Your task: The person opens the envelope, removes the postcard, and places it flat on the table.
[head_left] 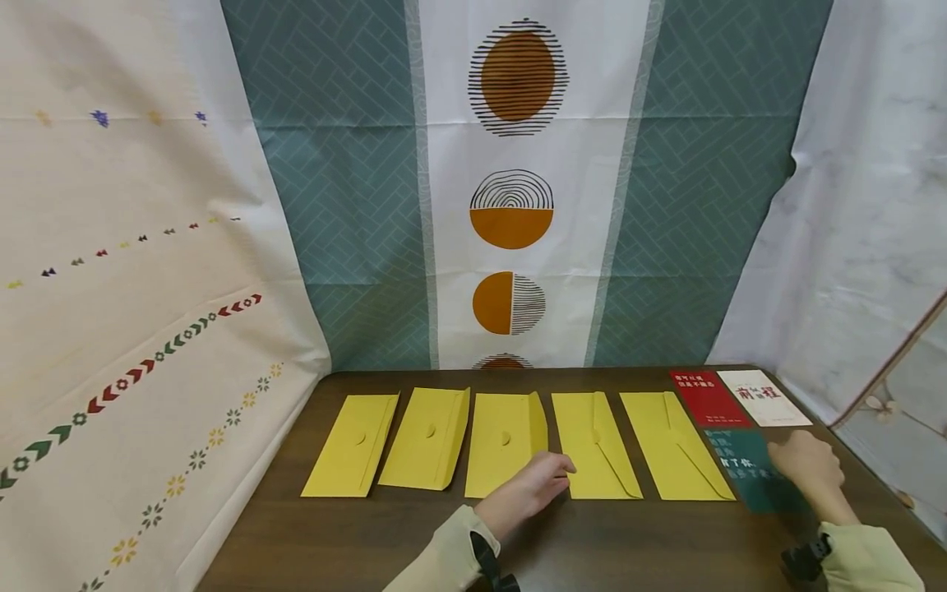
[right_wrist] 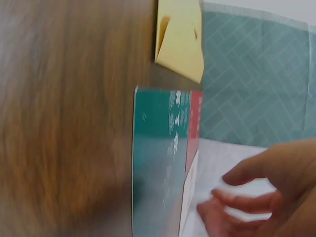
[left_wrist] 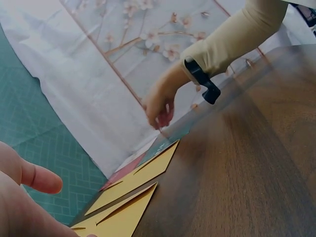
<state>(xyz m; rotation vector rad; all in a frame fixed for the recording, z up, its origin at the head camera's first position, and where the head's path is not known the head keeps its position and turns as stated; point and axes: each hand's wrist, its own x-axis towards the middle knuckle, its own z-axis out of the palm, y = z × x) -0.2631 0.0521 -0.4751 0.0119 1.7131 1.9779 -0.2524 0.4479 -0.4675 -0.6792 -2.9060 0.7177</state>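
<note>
Several yellow envelopes lie in a row on the dark wooden table. My left hand (head_left: 527, 489) is over the near end of the gap between the third envelope (head_left: 497, 432) and the fourth envelope (head_left: 588, 436), loosely bent, holding nothing visible. At the right, my right hand (head_left: 808, 469) hovers by the right edge of a green card (head_left: 750, 473) with white writing. In the right wrist view its thumb (right_wrist: 247, 170) and fingers are apart, with nothing between them. Beyond the green card lie a red card (head_left: 713, 401) and a white card (head_left: 762, 396).
The fifth envelope (head_left: 669, 440) lies just left of the green card. Farther left are the first envelope (head_left: 344, 452) and second envelope (head_left: 418, 448). Cloth hangings (head_left: 355, 205) rise behind the table (head_left: 414, 534) and along both sides.
</note>
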